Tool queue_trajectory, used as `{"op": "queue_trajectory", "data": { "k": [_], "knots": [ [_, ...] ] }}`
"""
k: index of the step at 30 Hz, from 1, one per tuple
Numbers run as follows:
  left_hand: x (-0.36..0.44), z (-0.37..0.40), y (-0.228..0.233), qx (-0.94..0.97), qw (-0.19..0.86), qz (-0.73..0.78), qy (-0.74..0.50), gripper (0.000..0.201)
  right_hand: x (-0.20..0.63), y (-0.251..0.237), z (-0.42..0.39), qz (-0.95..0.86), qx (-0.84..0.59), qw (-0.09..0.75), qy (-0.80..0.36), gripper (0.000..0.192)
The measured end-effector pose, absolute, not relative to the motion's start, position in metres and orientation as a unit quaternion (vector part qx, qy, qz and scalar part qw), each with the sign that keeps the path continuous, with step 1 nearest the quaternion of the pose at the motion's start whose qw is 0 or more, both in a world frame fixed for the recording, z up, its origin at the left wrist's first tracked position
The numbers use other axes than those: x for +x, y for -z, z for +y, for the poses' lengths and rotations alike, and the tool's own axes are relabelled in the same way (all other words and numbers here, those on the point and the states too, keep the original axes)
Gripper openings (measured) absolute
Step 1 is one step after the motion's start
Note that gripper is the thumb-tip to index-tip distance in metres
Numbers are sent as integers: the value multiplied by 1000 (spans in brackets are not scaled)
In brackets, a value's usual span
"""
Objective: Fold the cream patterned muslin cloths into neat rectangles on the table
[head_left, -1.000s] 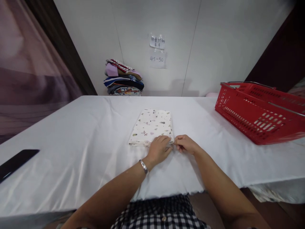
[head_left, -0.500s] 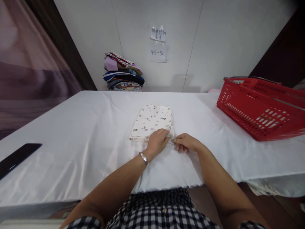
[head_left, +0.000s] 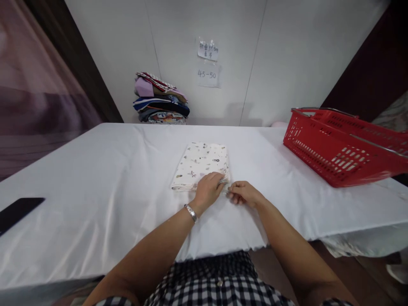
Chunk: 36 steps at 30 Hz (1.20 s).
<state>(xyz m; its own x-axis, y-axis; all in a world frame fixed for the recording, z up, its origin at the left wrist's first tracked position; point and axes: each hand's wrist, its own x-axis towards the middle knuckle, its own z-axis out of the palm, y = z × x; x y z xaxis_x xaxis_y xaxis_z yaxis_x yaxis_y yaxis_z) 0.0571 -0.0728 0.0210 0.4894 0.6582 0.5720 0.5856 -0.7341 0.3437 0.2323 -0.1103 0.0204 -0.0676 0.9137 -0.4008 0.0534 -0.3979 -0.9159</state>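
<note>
A folded white cloth with a small coloured print lies flat in the middle of the white-covered table. My left hand, with a metal bracelet on the wrist, rests palm down on the cloth's near right corner. My right hand is just right of that corner, its fingertips pinching the cloth's edge. Both hands touch each other at the corner, which they partly hide.
A red plastic basket with metal handles stands at the table's right. A stack of folded clothes sits against the back wall, under two paper notes. A black flat object lies at the left edge.
Both hands stay at the cloth's near right corner with only small finger movements. The view has shifted slightly as my head moved.
</note>
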Motion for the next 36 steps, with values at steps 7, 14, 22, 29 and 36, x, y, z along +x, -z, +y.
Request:
{"op": "queue_trajectory", "data": {
  "k": [7,14,22,29,36],
  "knots": [
    [58,-72,-17,869,47,344,-353,21,223,-22,-113,-418,-572,442,-550,24],
    [59,-72,-16,865,57,343,-362,23,216,-22,-113,-418,-533,490,-549,26],
    [59,-78,-19,871,74,336,-349,45,212,-23,-109,-417,-511,536,-526,22],
    [54,-65,-25,873,19,347,-342,41,215,-27,-110,-392,-512,556,-525,21],
    [41,-60,-43,896,-59,311,-311,35,221,-23,-120,-334,-546,515,-570,21]
  ]
}}
